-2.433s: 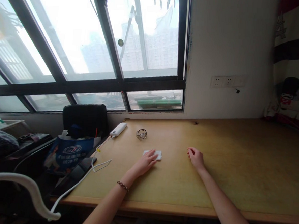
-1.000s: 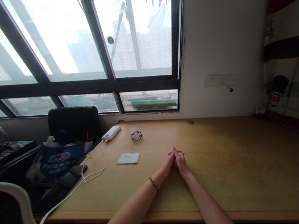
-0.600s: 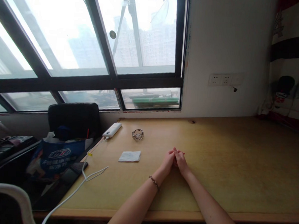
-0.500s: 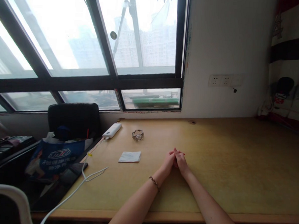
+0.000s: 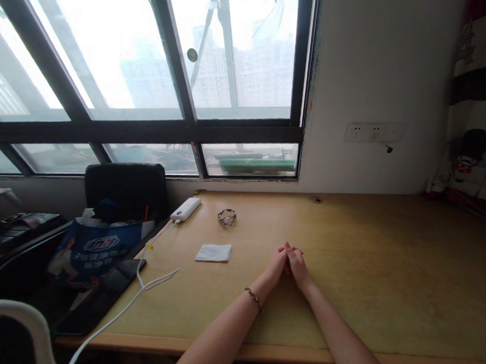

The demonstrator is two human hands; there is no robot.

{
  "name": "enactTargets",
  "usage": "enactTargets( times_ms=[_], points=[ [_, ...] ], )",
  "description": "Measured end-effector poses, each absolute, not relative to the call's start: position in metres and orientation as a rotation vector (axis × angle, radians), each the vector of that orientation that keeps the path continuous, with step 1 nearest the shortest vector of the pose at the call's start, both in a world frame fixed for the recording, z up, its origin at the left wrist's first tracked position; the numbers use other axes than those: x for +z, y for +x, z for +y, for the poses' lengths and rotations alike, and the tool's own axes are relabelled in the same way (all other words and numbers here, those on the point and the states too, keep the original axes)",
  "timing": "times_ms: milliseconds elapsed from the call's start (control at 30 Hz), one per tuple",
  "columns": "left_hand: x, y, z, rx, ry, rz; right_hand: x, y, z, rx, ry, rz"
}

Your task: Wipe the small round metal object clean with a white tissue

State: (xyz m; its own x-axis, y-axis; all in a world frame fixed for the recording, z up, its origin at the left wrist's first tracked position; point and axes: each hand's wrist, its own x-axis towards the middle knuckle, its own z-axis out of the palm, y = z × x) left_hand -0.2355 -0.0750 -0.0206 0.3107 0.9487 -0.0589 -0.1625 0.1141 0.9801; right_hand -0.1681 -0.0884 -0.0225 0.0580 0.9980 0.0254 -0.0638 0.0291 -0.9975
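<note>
My left hand (image 5: 277, 264) and my right hand (image 5: 298, 265) are clasped together above the middle of the wooden table (image 5: 364, 277), fingers folded into one another. Nothing shows between them, though the palms are hidden. A dark braided bracelet (image 5: 253, 298) circles my left wrist. To the left of the hands lies a folded white tissue (image 5: 214, 253). Farther back stands a small silvery openwork ring-shaped object (image 5: 227, 218), apart from both hands.
A white power bank (image 5: 186, 209) lies at the table's left edge, its white cable (image 5: 137, 293) trailing toward me. Left of the table are a black chair (image 5: 125, 188) and a blue bag (image 5: 99, 247). Behind are a window and a wall socket (image 5: 365, 132).
The whole view has shifted slightly, so things appear a little farther right. My hands stay clasped in the same place on the table.
</note>
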Motion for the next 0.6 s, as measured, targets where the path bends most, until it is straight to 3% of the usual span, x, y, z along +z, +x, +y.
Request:
enactTargets(
  times_ms=[600],
  points=[
    [-0.0278, -0.2345, -0.0714, 1.011, 1.156, 0.901, -0.0135, -0.17, -0.0924, 1.144, -1.178, -1.15]
  ],
)
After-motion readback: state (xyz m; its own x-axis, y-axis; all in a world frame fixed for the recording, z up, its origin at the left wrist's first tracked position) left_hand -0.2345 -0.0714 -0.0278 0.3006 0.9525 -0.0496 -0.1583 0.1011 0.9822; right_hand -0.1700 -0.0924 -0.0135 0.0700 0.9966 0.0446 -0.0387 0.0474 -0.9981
